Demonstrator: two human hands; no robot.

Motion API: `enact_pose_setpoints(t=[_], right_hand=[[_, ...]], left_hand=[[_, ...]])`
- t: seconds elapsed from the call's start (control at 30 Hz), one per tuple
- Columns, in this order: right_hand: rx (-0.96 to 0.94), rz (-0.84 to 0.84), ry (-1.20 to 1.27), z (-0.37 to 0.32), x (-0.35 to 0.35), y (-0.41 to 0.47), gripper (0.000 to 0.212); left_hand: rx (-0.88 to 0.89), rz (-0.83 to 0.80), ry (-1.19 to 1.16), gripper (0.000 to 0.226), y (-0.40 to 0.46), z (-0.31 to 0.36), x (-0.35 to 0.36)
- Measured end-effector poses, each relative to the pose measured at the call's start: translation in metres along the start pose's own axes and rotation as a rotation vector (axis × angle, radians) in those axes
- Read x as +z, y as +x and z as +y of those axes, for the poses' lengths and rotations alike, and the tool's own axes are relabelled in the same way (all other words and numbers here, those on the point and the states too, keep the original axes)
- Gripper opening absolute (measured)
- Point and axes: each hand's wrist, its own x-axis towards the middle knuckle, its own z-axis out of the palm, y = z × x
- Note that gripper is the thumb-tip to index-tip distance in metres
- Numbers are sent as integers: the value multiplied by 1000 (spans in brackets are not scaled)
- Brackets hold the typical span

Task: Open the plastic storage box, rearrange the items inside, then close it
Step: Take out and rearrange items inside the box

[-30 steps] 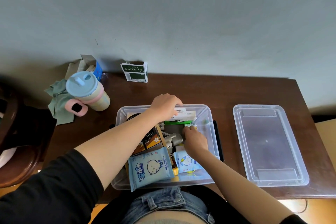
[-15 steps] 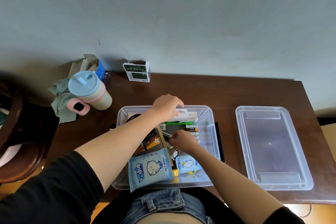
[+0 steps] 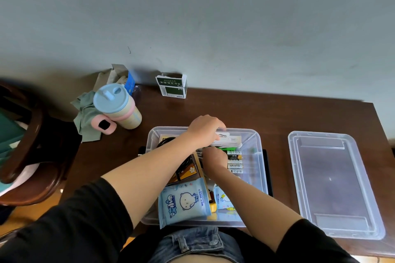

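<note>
The clear plastic storage box (image 3: 260, 156) stands open at the table's front middle. Its lid (image 3: 333, 181) lies flat to the right. My left hand (image 3: 205, 129) reaches to the far end of the box and grips a white carton (image 3: 232, 141) there. My right hand (image 3: 214, 159) is inside the box with curled fingers at the left ends of a row of batteries (image 3: 235, 161); its fingertips are hidden. Nearer me lie a blue wet-wipes pack (image 3: 184, 200), a smaller blue pack (image 3: 222, 200), an orange-brown box (image 3: 188, 172) and a black cable (image 3: 166, 141).
A blue-lidded cup (image 3: 116, 107) stands at the back left beside a green cloth (image 3: 85, 117) and a blue box (image 3: 129, 80). A green-and-white carton (image 3: 172, 86) stands against the wall. A dark wooden chair (image 3: 32, 156) is left of the table.
My right hand has moved from the middle of the box toward its far side, up against the batteries. My left hand has stayed on the white carton.
</note>
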Motion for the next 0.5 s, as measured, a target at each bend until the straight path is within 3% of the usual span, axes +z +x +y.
enact_pose_setpoints(t=[0.17,0.37,0.5], right_hand=[[-138,-86,-140,8,-8,-1,22],[-96,-112,-135,45,-18,-12,17],[-110,-161,-301,69,-30,-19,16]], left_hand=[[-3,-1,-11,40,2,-1,1],[5,10,-32,39,1,-3,2],[8,11,-34,39,1,-2,2]])
